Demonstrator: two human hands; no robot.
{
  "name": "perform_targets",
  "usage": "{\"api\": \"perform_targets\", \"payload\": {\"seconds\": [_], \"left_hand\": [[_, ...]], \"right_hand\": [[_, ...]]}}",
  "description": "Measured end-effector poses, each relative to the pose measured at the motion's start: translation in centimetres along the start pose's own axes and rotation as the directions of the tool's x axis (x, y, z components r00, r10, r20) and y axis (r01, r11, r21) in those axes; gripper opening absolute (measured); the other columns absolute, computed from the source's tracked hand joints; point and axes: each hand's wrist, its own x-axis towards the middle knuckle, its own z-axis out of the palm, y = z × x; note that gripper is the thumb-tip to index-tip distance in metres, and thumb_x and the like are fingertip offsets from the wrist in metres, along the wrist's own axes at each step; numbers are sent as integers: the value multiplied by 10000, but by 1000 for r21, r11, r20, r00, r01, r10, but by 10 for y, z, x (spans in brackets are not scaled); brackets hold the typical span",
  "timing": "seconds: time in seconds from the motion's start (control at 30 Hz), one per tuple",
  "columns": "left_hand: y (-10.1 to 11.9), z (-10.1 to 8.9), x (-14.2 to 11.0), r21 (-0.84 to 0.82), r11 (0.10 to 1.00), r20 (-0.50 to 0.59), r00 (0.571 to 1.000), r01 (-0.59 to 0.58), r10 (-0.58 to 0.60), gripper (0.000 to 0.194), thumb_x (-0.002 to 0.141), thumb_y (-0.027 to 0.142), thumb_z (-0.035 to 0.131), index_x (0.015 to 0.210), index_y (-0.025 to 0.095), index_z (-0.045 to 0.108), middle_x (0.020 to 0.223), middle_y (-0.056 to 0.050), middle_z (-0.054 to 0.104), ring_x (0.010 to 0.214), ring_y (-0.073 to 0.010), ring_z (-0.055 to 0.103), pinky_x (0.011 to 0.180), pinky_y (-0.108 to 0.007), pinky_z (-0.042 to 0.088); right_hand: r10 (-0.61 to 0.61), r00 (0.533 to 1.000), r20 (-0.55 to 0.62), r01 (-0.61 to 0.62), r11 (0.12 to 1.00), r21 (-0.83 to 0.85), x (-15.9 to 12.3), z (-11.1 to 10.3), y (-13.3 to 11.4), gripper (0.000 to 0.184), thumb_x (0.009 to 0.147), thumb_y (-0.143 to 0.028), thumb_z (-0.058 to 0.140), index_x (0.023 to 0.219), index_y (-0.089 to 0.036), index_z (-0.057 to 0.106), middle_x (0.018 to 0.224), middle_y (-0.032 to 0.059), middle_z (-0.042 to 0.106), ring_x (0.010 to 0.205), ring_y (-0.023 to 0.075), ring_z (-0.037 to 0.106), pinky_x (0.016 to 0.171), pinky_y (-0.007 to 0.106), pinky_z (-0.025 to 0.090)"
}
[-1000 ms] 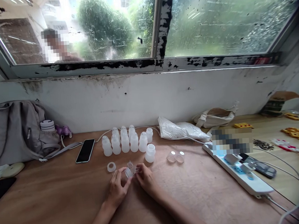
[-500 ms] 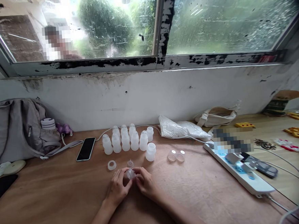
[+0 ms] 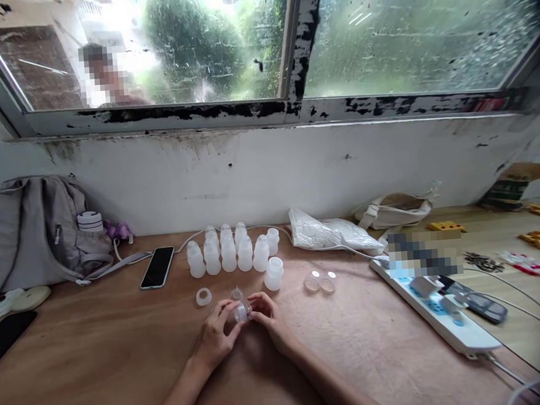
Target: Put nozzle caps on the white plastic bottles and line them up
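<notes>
My left hand (image 3: 217,331) grips a small translucent bottle collar (image 3: 240,313) between thumb and fingers. The fingers of my right hand (image 3: 267,318) are pinched at the collar's right side, on a small clear tip that looks like a teat; fine detail is too small to tell. Just beyond my fingers lies a clear teat (image 3: 236,293) on the table. Left of it rests a loose white ring (image 3: 203,297). An uncapped frosted bottle (image 3: 274,275) stands upright behind my right hand. Two clear round covers (image 3: 319,282) lie farther right.
Several frosted bottles (image 3: 228,255) stand in rows near the wall, with a phone (image 3: 157,268) to their left. A backpack (image 3: 41,231) leans at far left. Plastic packets (image 3: 332,232) lie behind. A power strip (image 3: 439,311) with cables runs along the right. Beyond the window is a person (image 3: 104,75).
My right hand has turned and drawn slightly right, its fingers now at the collar's right end. The collar has tilted so its side shows more. The view has shifted slightly.
</notes>
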Motion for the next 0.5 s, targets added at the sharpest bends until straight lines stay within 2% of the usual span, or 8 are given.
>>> {"api": "perform_targets", "payload": {"seconds": [0.17, 0.3, 0.4, 0.5], "left_hand": [[5, -3, 1, -57, 998, 53, 998, -25, 28, 335, 789, 241, 477, 1124, 219, 462, 1064, -74, 558, 1003, -209, 510, 865, -377, 429], [8, -4, 1, -73, 997, 42, 999, 2, 1, 331, 781, 213, 485, 1111, 216, 481, 1047, -73, 574, 981, -203, 525, 848, -358, 440], [8, -3, 0, -52, 998, 32, 999, 19, -17, 333, 771, 211, 500, 1104, 229, 489, 1037, -62, 580, 977, -199, 529, 844, -350, 443], [6, -1, -2, -43, 999, 38, 999, 20, -18, 341, 770, 221, 499, 1111, 228, 483, 1044, -71, 576, 984, -211, 524, 850, -372, 436]], "right_hand": [[58, 995, 82, -63, 996, 60, -2, 1, -5, 224, 668, -185, 553, 889, -203, 518, 743, -1, 580, 722, 155, 543, 668, 278, 431], [60, 991, 119, -69, 995, 75, -3, 3, -6, 223, 690, -227, 572, 906, -199, 525, 769, 5, 590, 724, 151, 540, 672, 276, 428], [53, 996, 74, -57, 997, 54, -2, 3, -5, 197, 705, -268, 588, 880, -195, 533, 752, 1, 578, 683, 134, 525, 640, 260, 428], [14, 1000, -23, -15, 998, -62, 0, 3, -1, 214, 673, -311, 636, 826, -191, 546, 683, -19, 531, 623, 117, 493, 578, 236, 424]]}}
